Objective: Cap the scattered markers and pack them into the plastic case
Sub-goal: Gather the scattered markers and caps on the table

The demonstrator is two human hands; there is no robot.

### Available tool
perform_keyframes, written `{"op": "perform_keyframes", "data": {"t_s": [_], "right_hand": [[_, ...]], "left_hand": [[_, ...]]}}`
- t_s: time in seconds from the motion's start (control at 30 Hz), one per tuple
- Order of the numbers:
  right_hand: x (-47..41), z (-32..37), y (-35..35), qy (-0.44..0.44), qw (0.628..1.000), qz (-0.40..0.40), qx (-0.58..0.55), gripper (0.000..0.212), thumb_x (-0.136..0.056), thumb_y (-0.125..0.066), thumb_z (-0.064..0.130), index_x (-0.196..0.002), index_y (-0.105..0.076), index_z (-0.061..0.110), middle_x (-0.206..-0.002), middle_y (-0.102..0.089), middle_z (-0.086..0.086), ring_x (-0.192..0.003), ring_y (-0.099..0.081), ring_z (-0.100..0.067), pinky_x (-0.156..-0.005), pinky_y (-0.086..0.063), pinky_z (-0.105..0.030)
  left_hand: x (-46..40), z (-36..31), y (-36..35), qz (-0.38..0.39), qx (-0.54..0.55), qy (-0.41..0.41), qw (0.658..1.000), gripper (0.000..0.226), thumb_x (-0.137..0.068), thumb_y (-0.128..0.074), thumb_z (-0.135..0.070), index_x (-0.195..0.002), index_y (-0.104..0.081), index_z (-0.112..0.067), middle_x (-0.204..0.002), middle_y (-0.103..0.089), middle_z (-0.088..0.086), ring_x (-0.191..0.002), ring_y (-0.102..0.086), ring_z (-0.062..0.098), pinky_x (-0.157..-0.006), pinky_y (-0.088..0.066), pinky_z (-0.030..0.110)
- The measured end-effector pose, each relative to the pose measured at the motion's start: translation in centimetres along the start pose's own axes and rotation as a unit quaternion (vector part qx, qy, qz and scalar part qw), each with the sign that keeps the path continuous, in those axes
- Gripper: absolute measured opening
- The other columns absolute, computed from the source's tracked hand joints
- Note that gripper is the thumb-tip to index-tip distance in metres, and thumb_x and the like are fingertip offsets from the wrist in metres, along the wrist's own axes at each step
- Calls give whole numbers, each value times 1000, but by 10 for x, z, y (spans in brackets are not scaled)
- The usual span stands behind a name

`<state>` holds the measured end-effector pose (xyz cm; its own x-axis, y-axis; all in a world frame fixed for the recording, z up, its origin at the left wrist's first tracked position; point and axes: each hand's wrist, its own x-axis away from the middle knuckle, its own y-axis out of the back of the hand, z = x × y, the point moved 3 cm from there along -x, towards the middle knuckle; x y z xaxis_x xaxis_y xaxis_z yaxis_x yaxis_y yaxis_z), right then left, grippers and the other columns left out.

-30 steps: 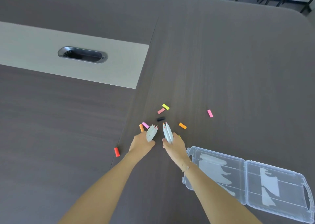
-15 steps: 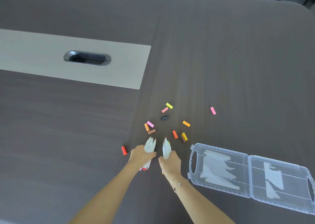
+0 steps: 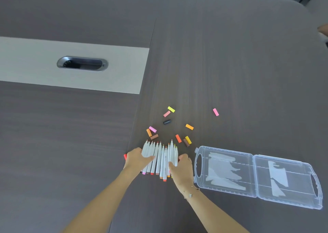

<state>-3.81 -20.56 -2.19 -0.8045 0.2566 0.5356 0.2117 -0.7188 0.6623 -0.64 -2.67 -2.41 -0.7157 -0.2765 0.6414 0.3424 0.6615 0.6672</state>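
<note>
Several white uncapped markers [image 3: 160, 159] lie flat in a tight row on the dark table, coloured tips pointing away from me. My left hand [image 3: 136, 159] presses the row's left side with its thumb across the barrels. My right hand [image 3: 182, 169] presses the right side. Loose caps are scattered just beyond the tips: yellow [image 3: 171, 109], black [image 3: 167, 121], orange [image 3: 189, 126], brown [image 3: 154, 137], red-orange [image 3: 178, 138] and others; a pink cap [image 3: 215, 112] lies apart to the right. A red cap [image 3: 125, 156] peeks from behind my left hand. The clear plastic case [image 3: 254, 176] lies open flat on the right.
A light wood strip [image 3: 115, 69] with a metal cable port [image 3: 82, 63] crosses the table at far left. Chair legs stand beyond the table's far edge. Part of another person's hand [image 3: 324, 30] shows at the right edge.
Both hands, which held upright bundles of markers, have drawn toward me and laid them down together as one flat row. More caps are now uncovered.
</note>
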Motion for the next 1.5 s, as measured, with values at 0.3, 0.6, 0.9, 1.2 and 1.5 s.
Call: {"op": "perform_keyframes", "data": {"t_s": [0.3,0.6,0.9,1.2,1.5], "right_hand": [[7,-6,6,101,990,-18,95,36,-94,-51,39,-121,-45,18,-118,-52,2,-105,-55,-12,-89,-51,-16],[1,-5,12,134,983,24,122,34,-93,-50,44,-117,-49,21,-114,-51,6,-94,-52,-6,-78,-42,-4],[-2,2,4,195,965,99,146,28,-94,-51,40,-113,-52,19,-113,-54,6,-91,-56,-5,-76,-43,-4],[-86,13,109,159,975,-130,87,10,-92,-51,16,-94,-59,11,-98,-55,-7,-92,-54,-24,-71,-46,-32],[-165,6,162,89,958,-141,231,35,-95,-51,18,-124,-46,-1,-121,-46,-22,-108,-48,-38,-74,-51,-44]], "left_hand": [[4,6,8,-18,-11,-6,1000,33,-83,-66,-41,-76,-51,-13,-71,-52,0,-56,-48,9,-40,-31,12],[7,16,20,-71,57,-5,996,13,-89,-60,-23,-88,-58,-10,-86,-63,5,-67,-57,12,-48,-43,18],[6,22,21,-80,18,-13,997,11,-91,-51,-14,-83,-56,-9,-83,-60,5,-62,-54,14,-53,-45,25],[18,59,44,-164,-46,68,983,22,-92,-50,-25,-93,-38,-7,-86,-45,7,-66,-50,27,-54,-38,32],[7,43,15,-118,-113,40,986,27,-97,-42,-36,-99,-38,-10,-89,-53,7,-68,-58,24,-53,-47,31]]}}
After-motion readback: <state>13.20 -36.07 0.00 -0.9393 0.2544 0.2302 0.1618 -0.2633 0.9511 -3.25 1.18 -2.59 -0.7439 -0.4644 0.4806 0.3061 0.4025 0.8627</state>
